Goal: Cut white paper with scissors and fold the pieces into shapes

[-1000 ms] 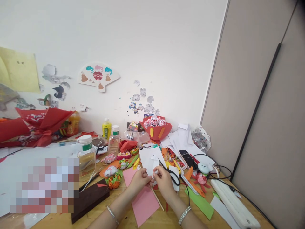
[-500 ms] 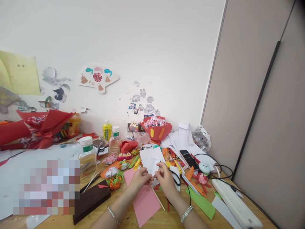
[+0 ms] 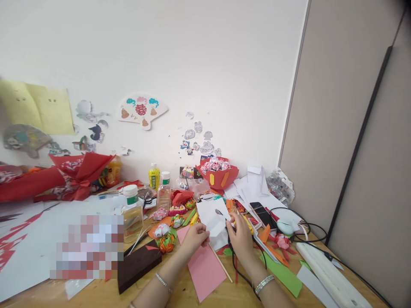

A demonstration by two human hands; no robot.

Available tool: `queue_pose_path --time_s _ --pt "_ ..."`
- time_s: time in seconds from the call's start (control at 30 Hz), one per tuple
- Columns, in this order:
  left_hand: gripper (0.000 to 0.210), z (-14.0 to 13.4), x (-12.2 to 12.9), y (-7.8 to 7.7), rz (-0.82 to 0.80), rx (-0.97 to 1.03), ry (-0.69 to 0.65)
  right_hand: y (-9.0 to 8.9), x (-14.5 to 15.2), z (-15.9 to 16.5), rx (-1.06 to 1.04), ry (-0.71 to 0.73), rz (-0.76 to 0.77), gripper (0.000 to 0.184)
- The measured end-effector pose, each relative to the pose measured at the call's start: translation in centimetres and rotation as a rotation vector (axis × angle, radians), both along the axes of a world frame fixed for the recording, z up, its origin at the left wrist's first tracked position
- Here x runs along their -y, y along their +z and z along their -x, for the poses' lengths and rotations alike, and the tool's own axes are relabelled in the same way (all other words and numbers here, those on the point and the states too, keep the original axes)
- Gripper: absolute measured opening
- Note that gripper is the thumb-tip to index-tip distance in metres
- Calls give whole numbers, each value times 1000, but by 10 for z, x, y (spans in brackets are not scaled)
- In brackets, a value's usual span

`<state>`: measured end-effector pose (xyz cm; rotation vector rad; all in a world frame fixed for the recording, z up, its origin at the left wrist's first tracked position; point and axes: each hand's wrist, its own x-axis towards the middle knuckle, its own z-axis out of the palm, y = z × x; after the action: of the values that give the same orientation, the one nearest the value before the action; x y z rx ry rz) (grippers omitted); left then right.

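Observation:
My left hand (image 3: 196, 238) is closed, its thumb and fingers pinching the edge of a small white piece of paper (image 3: 216, 227). Scissors (image 3: 218, 212) are in my right hand (image 3: 240, 234), their blades pointing up and left over the paper. The fingers partly hide the dark handles. Behind the held piece lies a larger white sheet (image 3: 205, 207). Below my hands a pink sheet of paper (image 3: 207, 276) rests on the table, with a thin wooden stick (image 3: 223, 266) across its right side.
A dark brown block (image 3: 139, 265) and a clear bottle (image 3: 132, 214) stand left of my hands. Folded paper flowers (image 3: 167, 243) lie nearby. To the right are a black phone (image 3: 262, 214), a white mouse (image 3: 285, 226), green paper (image 3: 284, 276), cables and a long white device (image 3: 330, 273).
My right hand has taken hold of the scissors that lay beside it and brought them to the paper. My left hand keeps the paper. The view has shifted left.

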<state>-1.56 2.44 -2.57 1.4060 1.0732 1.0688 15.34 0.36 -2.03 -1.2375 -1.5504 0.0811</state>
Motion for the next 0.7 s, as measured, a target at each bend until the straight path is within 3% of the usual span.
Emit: queue_pose_path --time_s 0.1,0.4,0.57,0.7 --pt "30 4 -1 1 -19 -14 -28 0 -6 -6 -5 26 20 27" --pt "38 22 0 10 -27 -94 -166 -24 -26 -9 -334 427 325 25" --pt "34 28 3 13 10 -65 -297 -22 -19 -6 -390 602 487 28" --pt "36 27 1 12 77 46 -266 -19 -12 -2 -555 670 562 29"
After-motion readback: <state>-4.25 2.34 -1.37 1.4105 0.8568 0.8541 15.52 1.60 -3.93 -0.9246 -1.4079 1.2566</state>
